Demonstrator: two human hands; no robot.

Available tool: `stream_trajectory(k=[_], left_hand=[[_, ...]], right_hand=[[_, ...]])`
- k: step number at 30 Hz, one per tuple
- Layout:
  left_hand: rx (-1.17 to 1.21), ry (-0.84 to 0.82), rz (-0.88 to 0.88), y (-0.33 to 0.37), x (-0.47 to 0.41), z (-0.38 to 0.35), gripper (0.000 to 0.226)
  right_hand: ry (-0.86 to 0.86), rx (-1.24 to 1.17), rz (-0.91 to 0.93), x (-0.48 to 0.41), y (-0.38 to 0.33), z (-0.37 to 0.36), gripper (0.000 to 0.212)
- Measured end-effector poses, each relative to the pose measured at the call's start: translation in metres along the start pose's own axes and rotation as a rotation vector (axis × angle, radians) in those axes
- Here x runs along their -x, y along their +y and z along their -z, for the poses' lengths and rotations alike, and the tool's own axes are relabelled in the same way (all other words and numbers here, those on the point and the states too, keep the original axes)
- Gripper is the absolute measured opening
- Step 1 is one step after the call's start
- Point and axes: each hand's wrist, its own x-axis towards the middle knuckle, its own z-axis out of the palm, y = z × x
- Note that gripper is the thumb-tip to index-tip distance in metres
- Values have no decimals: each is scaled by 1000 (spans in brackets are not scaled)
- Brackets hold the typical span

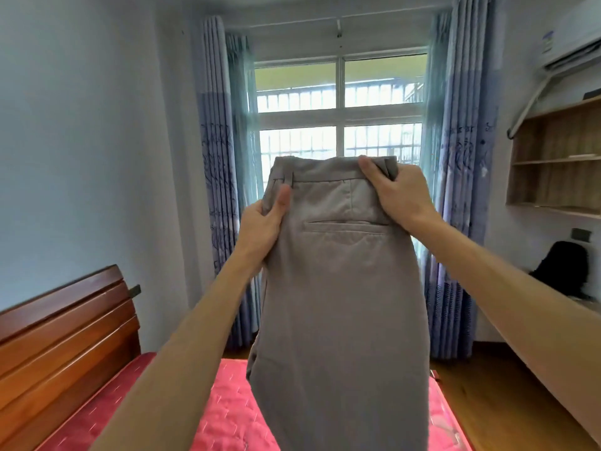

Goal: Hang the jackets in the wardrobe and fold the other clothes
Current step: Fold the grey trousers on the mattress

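Arms raised; left hand (265,227), right hand (398,193) each grip trousers (338,288) waistband, holding it taut.

A home bedroom, it seems: bed (227,415), curtains (218,177), window (340,109), wall air conditioner (572,43).

You held the grey trousers (341,304) up in front of the window (341,102), back pocket facing you. Your left grip (263,229) pinched the left edge just below the waistband, thumb on the cloth; your right grip (400,196) clutched the waistband's right corner. The legs hung over the pink mattress (227,418), near the wooden headboard (65,336). Blue curtains (218,157) flanked the window, and a wooden shelf (553,164) hung on the right wall.
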Motion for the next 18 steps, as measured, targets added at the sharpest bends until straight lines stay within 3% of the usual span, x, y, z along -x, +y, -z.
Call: stream_trajectory(k=[2, 5, 8, 13, 18], left_hand=[[-3, 13, 42, -2, -16, 18, 27], [-107, 48, 70, -17, -47, 52, 22], [-192, 101, 76, -33, -76, 83, 15], [-220, 236, -22, -15, -120, 127, 21], [-212, 215, -188, 18, -96, 154, 12]], right_hand=[[-99, 12, -47, -6, 10, -30, 55], [-293, 78, -138, -23, 24, -80, 56], [-381, 86, -143, -40, 26, -128, 56], [-289, -115, -11, -59, -7, -182, 45], [-252, -283, 29, -49, -31, -188, 42]])
